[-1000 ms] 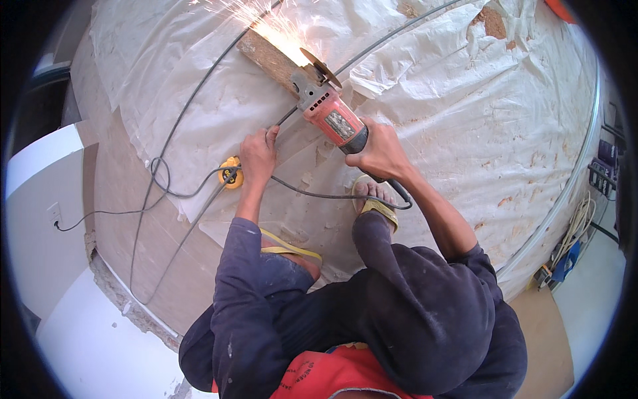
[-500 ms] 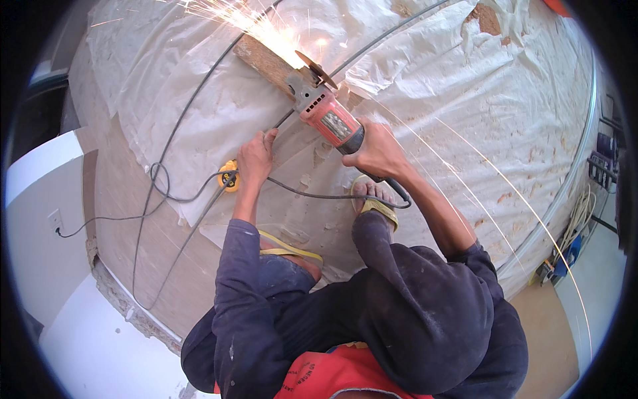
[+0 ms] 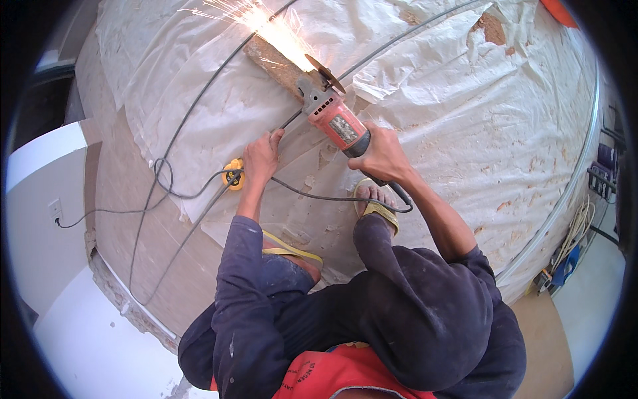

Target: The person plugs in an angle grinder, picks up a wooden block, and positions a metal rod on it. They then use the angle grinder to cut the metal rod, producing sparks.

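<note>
My right hand (image 3: 382, 156) is wrapped round the rear handle of a red and grey angle grinder (image 3: 339, 123). Its brown cutting disc (image 3: 324, 72) throws a bright stream of sparks (image 3: 282, 36) up and to the left. My left hand (image 3: 260, 156) is closed on a thin dark metal rod (image 3: 291, 120) that runs up to the grinder's head. Past the disc, a grey length in line with it stretches to the upper right; the grinder hides where they meet. A rough brown board (image 3: 276, 66) lies beneath the grinder's head.
A crumpled pale sheet (image 3: 438, 133) covers the floor. A yellow round socket block (image 3: 232, 174) sits beside my left wrist, with looping black cables (image 3: 159, 176) leading to a wall outlet (image 3: 56, 211). My sandalled foot (image 3: 377, 199) is close below the grinder's cord.
The grinder, both hands and the board appear slightly lower and to the right, along with much of the scene. Sparks still fly; the long streaks on the right are gone.
</note>
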`<action>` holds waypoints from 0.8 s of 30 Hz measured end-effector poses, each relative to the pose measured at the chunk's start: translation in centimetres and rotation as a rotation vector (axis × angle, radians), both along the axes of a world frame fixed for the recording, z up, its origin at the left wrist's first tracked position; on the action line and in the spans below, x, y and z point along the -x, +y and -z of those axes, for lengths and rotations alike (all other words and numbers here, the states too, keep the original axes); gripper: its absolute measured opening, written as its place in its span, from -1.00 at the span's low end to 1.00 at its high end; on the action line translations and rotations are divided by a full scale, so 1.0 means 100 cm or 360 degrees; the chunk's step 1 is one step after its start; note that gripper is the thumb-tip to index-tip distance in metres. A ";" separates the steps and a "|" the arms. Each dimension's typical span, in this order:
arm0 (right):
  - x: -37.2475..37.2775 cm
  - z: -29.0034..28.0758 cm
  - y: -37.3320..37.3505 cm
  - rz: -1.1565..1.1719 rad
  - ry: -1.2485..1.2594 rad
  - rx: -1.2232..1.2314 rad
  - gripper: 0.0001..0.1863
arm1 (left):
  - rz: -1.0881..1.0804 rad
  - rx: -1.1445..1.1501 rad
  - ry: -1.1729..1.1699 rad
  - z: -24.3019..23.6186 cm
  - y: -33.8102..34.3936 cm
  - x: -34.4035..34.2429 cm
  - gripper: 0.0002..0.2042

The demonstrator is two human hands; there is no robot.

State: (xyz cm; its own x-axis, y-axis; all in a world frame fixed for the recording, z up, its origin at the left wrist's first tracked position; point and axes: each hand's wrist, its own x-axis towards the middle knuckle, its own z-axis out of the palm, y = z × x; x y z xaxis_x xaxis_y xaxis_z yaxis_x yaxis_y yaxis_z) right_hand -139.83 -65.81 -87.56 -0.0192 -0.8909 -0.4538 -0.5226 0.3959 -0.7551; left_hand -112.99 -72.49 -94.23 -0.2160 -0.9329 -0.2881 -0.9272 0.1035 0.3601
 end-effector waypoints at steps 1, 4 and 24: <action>0.000 -0.002 0.000 0.0003 -0.0001 0.0004 -0.37 | 0.0008 -0.0006 -0.0011 0.000 0.000 0.001 -0.46; 0.001 -0.002 0.001 -0.0022 0.0066 -0.0034 -0.37 | 0.0017 -0.0014 -0.0033 0.000 -0.001 0.002 -0.45; 0.000 0.007 0.002 -0.0037 0.0126 -0.0016 -0.36 | -0.0066 -0.0048 -0.0174 -0.009 0.001 0.006 -0.38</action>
State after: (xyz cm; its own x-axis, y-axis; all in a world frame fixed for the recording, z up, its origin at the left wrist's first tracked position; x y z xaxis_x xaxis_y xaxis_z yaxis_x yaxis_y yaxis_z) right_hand -139.81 -65.64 -88.24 -0.0346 -0.8870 -0.4605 -0.5896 0.3901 -0.7072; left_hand -113.57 -72.40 -93.32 -0.1432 -0.9309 -0.3360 -0.9644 0.0549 0.2589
